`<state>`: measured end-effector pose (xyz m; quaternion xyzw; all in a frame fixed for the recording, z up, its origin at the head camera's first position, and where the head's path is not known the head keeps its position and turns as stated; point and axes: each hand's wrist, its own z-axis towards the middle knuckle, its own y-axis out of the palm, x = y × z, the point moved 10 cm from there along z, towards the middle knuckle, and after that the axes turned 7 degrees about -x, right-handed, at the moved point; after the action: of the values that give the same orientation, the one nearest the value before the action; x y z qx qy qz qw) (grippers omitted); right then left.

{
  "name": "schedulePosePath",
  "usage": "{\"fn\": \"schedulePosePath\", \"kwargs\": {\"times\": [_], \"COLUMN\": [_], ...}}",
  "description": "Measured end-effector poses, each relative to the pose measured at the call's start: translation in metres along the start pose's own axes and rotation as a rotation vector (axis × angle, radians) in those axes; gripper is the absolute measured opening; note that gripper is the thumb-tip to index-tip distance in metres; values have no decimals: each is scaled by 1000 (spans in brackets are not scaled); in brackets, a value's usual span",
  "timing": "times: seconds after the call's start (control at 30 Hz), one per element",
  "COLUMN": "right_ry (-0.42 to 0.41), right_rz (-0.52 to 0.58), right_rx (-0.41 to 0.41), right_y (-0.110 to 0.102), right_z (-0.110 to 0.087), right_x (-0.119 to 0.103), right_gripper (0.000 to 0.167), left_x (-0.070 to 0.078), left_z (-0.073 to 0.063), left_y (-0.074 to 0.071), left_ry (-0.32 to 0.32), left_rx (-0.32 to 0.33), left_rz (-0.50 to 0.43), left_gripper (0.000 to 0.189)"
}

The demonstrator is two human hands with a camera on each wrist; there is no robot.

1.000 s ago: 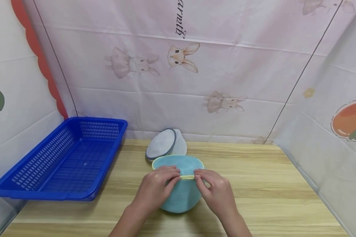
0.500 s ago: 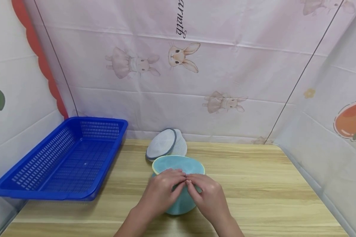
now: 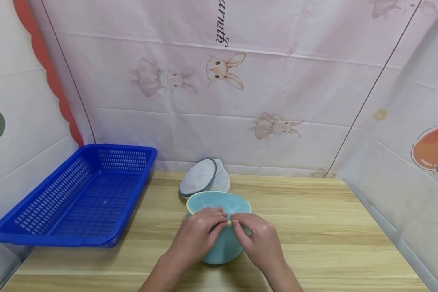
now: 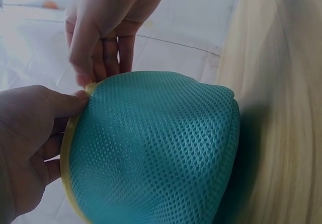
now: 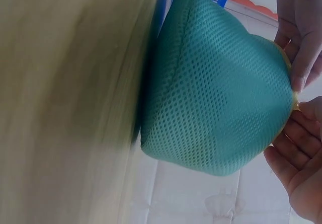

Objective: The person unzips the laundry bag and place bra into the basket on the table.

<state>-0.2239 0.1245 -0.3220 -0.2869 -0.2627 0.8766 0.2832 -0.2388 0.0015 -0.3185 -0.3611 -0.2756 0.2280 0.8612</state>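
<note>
A teal mesh laundry bag (image 3: 222,247) with yellow edging stands on the table, its round lid flap visible beyond the hands. My left hand (image 3: 195,235) pinches the yellow rim on the near side between thumb and fingers. Right beside it, my right hand (image 3: 259,239) pinches the same rim, with the fingertips of both hands almost touching. A tiny pale piece of edging shows between them; whether it is a zipper pull I cannot tell. In the left wrist view the bag's mesh side (image 4: 156,143) bulges outward, and the right wrist view shows it resting on the tabletop.
Behind the bag lies a white mesh bag (image 3: 198,177) with grey edging, close to the back wall. A blue plastic basket (image 3: 118,207) stands at the left of the wooden table (image 3: 332,227). Printed sheets (image 3: 190,134) enclose the table at back and sides.
My right hand has moved left along the rim towards my left hand, which has shifted slightly right. The gap between them closed, then reopened a little. The basket and white bag stayed put.
</note>
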Motion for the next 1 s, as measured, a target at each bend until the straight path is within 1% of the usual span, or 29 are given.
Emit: {"fn": "schedulePosePath", "kwargs": {"times": [0.27,0.43,0.6,0.7,0.8,1.0], "right_ry": [17,30,18,5,-17,-45], "right_rz": [-33,-41,-40,-43,-34,-9], "right_rx": [35,43,45,49,52,34], "right_y": [-9,-11,-11,-9,-7,-1], "right_z": [0,0,0,0,1,0], "right_x": [8,11,9,6,0,-9], "right_gripper": [12,12,11,10,10,10], "left_x": [-10,-15,-17,-16,-13,1], "left_z": [0,-1,-1,-1,-1,-2], "left_y": [-5,-7,-6,-7,-6,0], "left_ry": [-40,-73,-97,-99,-77,17], "left_rx": [18,12,5,9,16,14], "left_rz": [-18,-26,-17,-2,3,6], "left_gripper": [8,10,9,9,10,12]}}
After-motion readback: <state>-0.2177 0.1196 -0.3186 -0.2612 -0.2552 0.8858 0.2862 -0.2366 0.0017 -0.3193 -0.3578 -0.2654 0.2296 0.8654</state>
